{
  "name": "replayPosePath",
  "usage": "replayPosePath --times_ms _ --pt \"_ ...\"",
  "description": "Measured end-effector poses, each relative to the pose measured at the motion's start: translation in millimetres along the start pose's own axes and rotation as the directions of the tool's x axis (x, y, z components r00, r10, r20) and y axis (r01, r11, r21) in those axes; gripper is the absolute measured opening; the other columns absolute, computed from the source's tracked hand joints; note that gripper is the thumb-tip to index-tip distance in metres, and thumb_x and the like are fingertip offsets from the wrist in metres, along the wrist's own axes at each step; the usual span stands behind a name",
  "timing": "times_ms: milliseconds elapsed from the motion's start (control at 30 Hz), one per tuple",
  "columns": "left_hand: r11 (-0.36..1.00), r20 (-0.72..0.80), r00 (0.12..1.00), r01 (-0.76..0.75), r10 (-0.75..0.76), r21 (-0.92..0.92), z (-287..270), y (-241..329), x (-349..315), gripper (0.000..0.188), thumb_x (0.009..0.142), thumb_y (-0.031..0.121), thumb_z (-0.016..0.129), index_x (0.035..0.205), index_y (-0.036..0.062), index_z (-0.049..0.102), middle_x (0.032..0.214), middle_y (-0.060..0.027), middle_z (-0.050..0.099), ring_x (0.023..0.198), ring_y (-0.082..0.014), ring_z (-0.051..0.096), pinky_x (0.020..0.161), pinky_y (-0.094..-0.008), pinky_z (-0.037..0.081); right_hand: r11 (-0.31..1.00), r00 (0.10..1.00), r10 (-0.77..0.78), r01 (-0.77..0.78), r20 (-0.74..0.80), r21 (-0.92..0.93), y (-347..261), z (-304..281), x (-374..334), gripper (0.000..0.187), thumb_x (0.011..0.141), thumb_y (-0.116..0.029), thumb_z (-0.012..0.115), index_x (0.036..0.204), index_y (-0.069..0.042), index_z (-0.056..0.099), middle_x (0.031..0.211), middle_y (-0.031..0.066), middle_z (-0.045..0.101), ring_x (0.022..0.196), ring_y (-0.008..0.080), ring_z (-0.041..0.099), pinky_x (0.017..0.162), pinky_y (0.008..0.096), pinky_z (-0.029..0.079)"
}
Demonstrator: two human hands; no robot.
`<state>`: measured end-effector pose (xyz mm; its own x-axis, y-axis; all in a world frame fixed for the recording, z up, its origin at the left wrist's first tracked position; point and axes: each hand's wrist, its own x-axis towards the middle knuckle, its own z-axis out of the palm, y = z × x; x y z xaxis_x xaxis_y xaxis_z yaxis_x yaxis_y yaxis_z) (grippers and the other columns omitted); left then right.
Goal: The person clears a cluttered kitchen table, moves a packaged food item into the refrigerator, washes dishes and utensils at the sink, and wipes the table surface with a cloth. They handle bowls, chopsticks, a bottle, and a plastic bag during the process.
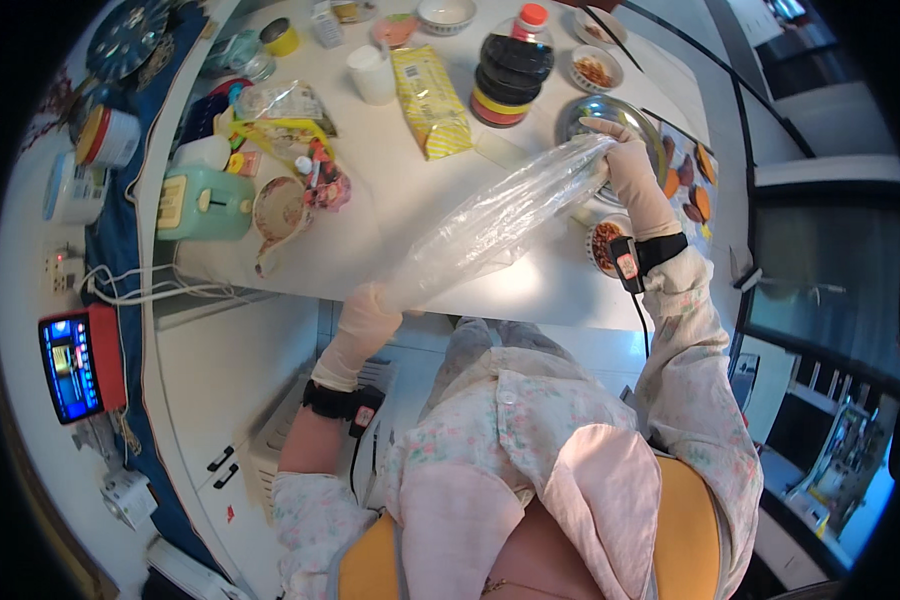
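Note:
A long, crumpled clear plastic bag [500,215] stretches slantwise over the front of the white table between my hands. Its near-left end is gripped by my left hand [362,325], just off the table's front edge. My right hand [628,170] pinches the far-right end with the index finger stretched out, over the near rim of a shiny metal bowl [570,115]. Both hands wear thin pale gloves and a black wrist strap. Below my right hand, partly hidden by the wrist, stands a small bowl of reddish bits [604,243].
A yellow-striped packet [431,105], white cup [372,75] and stack of black, yellow and red round lids [508,85] stand behind the bag. At left are a patterned teapot [280,208] and green box-like appliance [205,203]. Sliced orange-brown pieces [698,203] lie at right.

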<state>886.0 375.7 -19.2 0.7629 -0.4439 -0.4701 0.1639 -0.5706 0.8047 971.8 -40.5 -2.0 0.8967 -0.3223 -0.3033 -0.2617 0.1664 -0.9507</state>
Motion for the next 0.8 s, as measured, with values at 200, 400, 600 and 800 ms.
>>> replayPosePath --times_ms 200,400,600,800 --pt "0.815 -0.171 0.979 -0.186 0.108 -0.549 9 36 2 0.054 0.076 -0.004 0.055 0.129 0.0021 0.046 0.107 -0.0071 0.06 0.056 -0.0045 0.047 0.05 -0.0193 0.039 0.974 0.996 0.051 -0.065 -0.069 -0.215 -1 -49 -23 0.027 0.086 0.006 0.049 0.108 0.003 0.065 0.095 0.0115 0.067 0.079 0.0136 0.065 0.07 0.0227 0.052" --pt "0.888 0.102 0.992 0.109 -0.071 -0.447 12 61 21 0.04 0.081 0.006 0.063 0.119 -0.0004 0.052 0.104 -0.0068 0.06 0.067 -0.0081 0.052 0.058 -0.0238 0.045 0.959 0.977 -0.05 -0.011 -0.206 -0.284 -11 -69 -40 0.026 0.087 0.001 0.051 0.111 0.005 0.061 0.102 0.0123 0.065 0.089 0.0173 0.064 0.081 0.0252 0.051" --pt "0.874 -0.069 0.966 -0.255 0.249 -0.413 40 75 28 0.033 0.083 0.01 0.07 0.112 0.0009 0.058 0.095 -0.0007 0.062 0.087 -0.0105 0.056 0.075 -0.0262 0.047 0.964 0.997 -0.013 -0.007 -0.073 -0.266 -10 -99 -49 0.032 0.081 0.001 0.056 0.113 0.004 0.061 0.1 0.0115 0.065 0.089 0.017 0.063 0.079 0.0267 0.051" --pt "0.845 -0.107 0.939 -0.341 0.327 -0.412 64 99 19 0.032 0.082 0.008 0.07 0.111 -0.0001 0.059 0.097 -0.0023 0.063 0.088 -0.0095 0.058 0.077 -0.0271 0.05 0.968 0.979 0.167 -0.141 0.116 -0.209 -19 -155 -57 0.045 0.073 0.008 0.054 0.117 0.003 0.059 0.105 0.0138 0.063 0.093 0.0206 0.064 0.083 0.0284 0.052"
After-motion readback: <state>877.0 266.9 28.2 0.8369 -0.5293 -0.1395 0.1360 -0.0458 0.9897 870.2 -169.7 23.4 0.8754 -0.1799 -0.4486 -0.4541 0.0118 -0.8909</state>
